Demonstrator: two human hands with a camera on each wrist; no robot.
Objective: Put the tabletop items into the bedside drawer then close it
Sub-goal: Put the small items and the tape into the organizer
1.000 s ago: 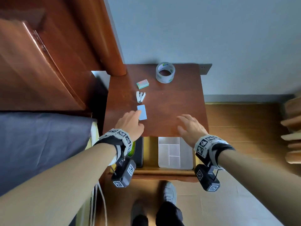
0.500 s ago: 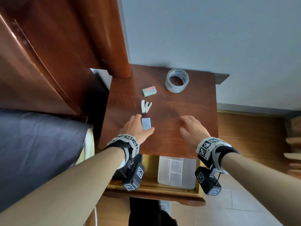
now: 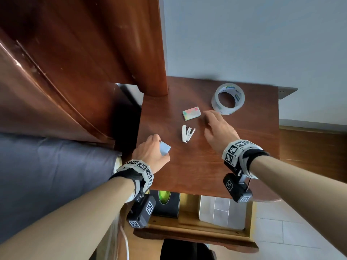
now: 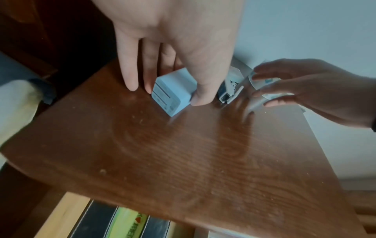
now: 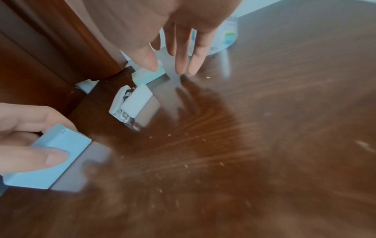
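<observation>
My left hand (image 3: 152,152) pinches a small light-blue box (image 3: 164,148) (image 4: 173,93) (image 5: 52,151) between thumb and fingers, tilted up at the bedside table's (image 3: 244,166) left side. A white mini stapler (image 3: 187,133) (image 5: 130,103) lies on the tabletop between my hands. Behind it sits a small pastel staple box (image 3: 191,113). My right hand (image 3: 217,128) (image 5: 179,53) hovers open with straight fingers just right of the staple box, near a clear tape roll (image 3: 228,99) at the back right. The drawer (image 3: 187,224) stands open below the table's front edge.
Inside the drawer lie a dark case with a green patch (image 3: 165,201) and a pale divided tray (image 3: 223,212). A wooden bedpost (image 3: 150,53) rises at the table's back left, a grey-covered bed (image 3: 47,175) lies left, and a pale wall stands behind.
My left hand has lifted the blue box's edge and drawn it left, now pinching it. My right hand moved forward from the table's front toward the staple box and tape.
</observation>
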